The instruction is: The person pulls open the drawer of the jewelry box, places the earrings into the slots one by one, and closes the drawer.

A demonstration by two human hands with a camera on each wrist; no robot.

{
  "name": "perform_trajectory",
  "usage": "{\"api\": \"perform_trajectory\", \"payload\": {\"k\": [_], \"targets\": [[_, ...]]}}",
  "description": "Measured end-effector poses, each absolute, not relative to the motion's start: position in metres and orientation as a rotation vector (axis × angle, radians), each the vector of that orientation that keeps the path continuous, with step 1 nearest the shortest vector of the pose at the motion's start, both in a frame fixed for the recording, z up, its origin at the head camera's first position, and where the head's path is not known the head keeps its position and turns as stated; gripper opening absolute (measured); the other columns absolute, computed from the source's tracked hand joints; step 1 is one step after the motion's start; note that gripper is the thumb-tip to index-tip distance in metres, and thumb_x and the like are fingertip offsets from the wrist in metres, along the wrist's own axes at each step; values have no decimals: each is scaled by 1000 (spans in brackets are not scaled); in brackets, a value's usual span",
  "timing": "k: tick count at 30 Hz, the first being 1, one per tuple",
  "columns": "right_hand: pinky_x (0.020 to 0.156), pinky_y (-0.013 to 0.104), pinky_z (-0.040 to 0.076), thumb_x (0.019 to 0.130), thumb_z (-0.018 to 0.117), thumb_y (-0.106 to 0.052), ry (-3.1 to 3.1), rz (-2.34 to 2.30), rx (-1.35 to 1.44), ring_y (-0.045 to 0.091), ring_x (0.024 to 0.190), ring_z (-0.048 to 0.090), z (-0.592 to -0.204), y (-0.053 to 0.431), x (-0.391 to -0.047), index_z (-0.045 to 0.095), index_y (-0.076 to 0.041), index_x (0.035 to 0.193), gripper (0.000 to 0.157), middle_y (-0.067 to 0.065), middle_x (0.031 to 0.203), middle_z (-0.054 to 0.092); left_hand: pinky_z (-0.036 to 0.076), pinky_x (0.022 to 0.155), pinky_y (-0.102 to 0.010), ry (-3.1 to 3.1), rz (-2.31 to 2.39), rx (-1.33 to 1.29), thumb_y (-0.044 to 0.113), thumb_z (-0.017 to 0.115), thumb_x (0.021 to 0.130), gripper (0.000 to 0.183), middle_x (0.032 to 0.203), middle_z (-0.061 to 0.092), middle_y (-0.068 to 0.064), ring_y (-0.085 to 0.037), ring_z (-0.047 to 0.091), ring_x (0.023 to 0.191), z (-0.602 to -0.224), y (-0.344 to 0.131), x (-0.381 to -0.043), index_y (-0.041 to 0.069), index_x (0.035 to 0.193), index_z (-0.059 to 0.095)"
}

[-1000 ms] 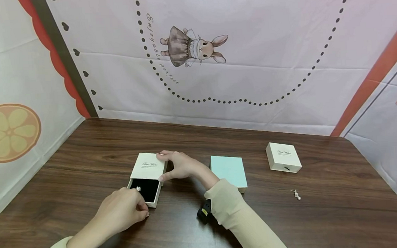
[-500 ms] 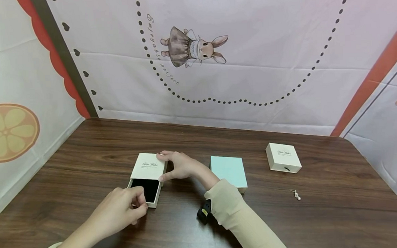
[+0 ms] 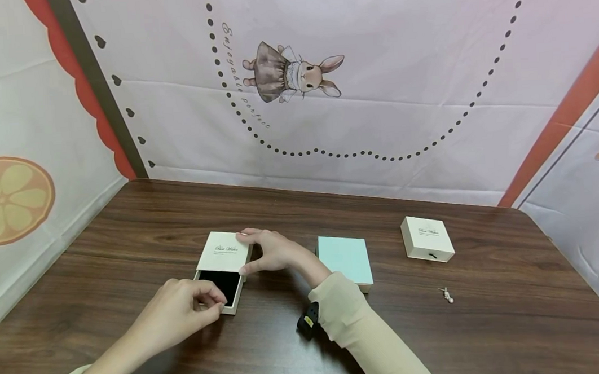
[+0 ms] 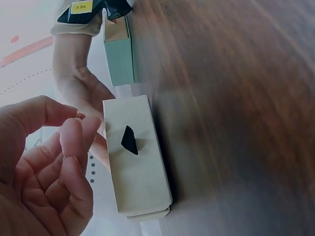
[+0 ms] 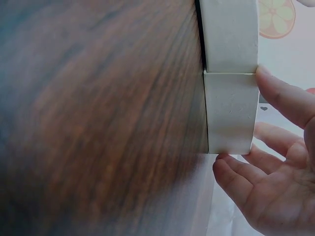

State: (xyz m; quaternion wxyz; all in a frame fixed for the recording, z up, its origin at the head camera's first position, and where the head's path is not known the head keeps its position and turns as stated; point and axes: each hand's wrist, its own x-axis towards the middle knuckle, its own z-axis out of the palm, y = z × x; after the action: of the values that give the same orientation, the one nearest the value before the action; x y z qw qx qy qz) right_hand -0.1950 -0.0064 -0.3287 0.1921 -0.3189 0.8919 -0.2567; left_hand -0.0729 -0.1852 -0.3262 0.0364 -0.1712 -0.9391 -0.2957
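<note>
A white drawer-style jewelry box point(image 3: 224, 251) lies on the table with its drawer pulled out toward me, showing a black lining point(image 3: 220, 284). My right hand point(image 3: 272, 251) holds the box's sleeve, thumb on its near edge and fingers round the back end, as the right wrist view shows. Over the drawer's front, my left hand point(image 3: 184, 309) pinches a tiny thing point(image 4: 80, 116) between thumb and fingertips; it looks like a small earring, mostly hidden by the fingers. A black pull tab point(image 4: 130, 140) sticks out of the drawer front in the left wrist view.
A light-blue-topped box point(image 3: 345, 259) stands beside my right forearm. Further right is a closed white jewelry box point(image 3: 427, 238), with a small dangling earring point(image 3: 447, 295) lying on the wood table point(image 3: 489, 324) in front of it. Printed cloth point(image 3: 376, 92) hangs behind.
My left hand first drew back from the drawer, then shifted slightly right over its front. The small silvery piece seen by its fingers one second ago is hidden now. My right hand stays put.
</note>
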Motion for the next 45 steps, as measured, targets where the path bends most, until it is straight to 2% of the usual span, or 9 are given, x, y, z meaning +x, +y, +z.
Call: {"api": "perform_trajectory", "payload": {"k": [6,20,23,27,32,36,45], "targets": [[108,38,27,77,71,-30,2504,-727,-895,19,136,24,-328,-6,-194,34,-19,140,74,-1,149,25,36,42,-17,-2826,-918,-542,11,68,74,10,66,62,16,7,40,46,-326,-186,-75,19,79,72],[108,37,27,77,72,-30,2501,-741,-887,18,136,24,-330,-5,-194,34,-19,140,74,-2,149,25,30,35,-18,-2829,-969,-471,14,69,78,13,50,54,14,3,37,39,-322,-187,-79,17,90,73],[108,39,27,77,71,-32,2506,-728,-893,20,136,24,-330,-5,-194,34,-19,140,75,-1,150,24,32,37,-19,-2833,-982,-453,17,70,78,15,58,61,13,3,41,40,-323,-187,-80,16,93,72],[108,41,26,77,71,-33,2513,-712,-899,22,137,23,-330,-5,-194,33,-20,140,74,-1,150,24,37,40,-20,-2816,-1014,-446,18,71,76,11,69,67,11,2,45,40,-325,-187,-81,18,87,70],[108,39,26,77,71,-32,2520,-709,-904,20,136,24,-330,-5,-195,34,-19,140,74,-1,149,25,35,40,-20,-2783,-991,-434,25,71,76,4,65,64,14,2,42,40,-325,-188,-83,23,77,68],[107,36,28,77,71,-32,2523,-708,-906,18,136,25,-331,-6,-195,34,-19,140,74,-1,149,25,31,40,-19,-2788,-929,-390,29,71,76,6,57,58,16,3,37,42,-325,-190,-86,23,76,71],[108,37,27,77,71,-32,2522,-710,-911,20,136,24,-330,-6,-195,34,-19,140,75,-1,149,25,28,39,-18,-2790,-885,-362,25,73,74,6,49,50,15,3,33,42,-326,-190,-90,22,79,73]]}}
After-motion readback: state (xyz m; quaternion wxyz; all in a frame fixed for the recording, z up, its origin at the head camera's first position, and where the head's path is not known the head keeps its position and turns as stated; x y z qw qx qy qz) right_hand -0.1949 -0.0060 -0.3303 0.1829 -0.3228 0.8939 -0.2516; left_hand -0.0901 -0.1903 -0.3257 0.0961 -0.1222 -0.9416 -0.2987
